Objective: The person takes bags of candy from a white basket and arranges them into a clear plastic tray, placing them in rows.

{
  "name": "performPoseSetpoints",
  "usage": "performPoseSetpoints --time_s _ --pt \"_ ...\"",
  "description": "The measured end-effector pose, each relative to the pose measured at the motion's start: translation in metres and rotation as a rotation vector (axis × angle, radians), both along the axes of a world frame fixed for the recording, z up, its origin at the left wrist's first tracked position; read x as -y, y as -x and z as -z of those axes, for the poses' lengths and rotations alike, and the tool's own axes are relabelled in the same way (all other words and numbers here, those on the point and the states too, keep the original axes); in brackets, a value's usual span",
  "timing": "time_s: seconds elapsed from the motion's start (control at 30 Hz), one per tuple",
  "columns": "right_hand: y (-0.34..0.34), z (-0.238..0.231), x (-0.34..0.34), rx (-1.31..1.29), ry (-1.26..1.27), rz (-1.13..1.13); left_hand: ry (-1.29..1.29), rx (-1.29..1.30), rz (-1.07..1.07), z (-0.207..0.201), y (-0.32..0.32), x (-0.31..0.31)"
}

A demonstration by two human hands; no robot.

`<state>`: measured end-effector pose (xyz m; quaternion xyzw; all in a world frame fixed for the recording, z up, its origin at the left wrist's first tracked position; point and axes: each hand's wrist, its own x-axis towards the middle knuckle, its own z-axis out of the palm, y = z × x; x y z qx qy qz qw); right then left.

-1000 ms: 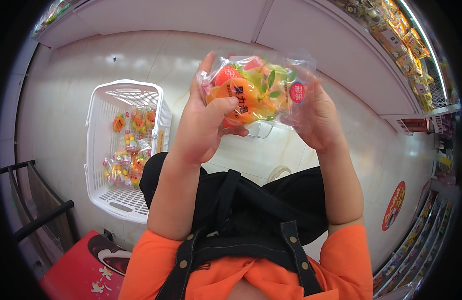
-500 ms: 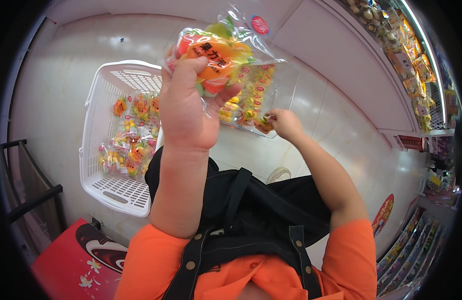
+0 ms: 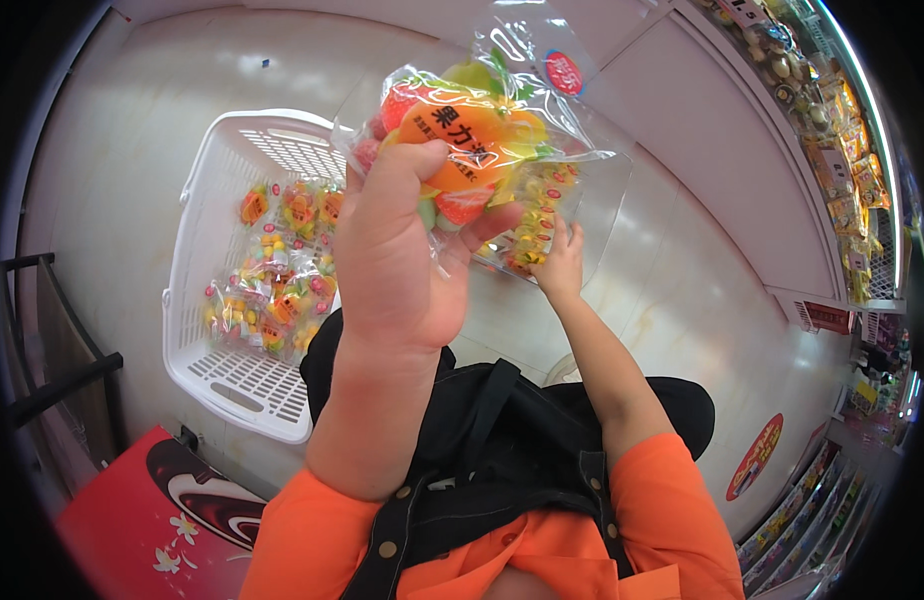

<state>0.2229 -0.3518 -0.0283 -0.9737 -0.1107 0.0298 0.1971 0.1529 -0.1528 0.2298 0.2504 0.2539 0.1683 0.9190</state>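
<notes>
Since half a second ago, little has shifted: left of centre the white plastic slatted basket (image 3: 244, 300) sits on the floor, the left hand (image 3: 397, 260) keeps its fingers clamped on a clear bag of fruit-shaped sweets (image 3: 472, 135) held high, and the right hand (image 3: 559, 262) pinches a second clear sweet packet (image 3: 552, 215) below.

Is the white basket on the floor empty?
No, the white basket holds several clear packets of colourful sweets lying on its bottom.
</notes>
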Motion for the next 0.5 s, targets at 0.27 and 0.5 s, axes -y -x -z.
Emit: performPoseSetpoints --time_s 0.27,0.5 --pt "0.006 0.029 0.012 0.134 0.068 -0.213 0.036 -0.072 0.061 0.007 -0.008 0.006" --pt "0.007 0.038 0.011 0.315 0.104 -0.306 0.036 -0.026 0.082 0.010 -0.007 0.005"
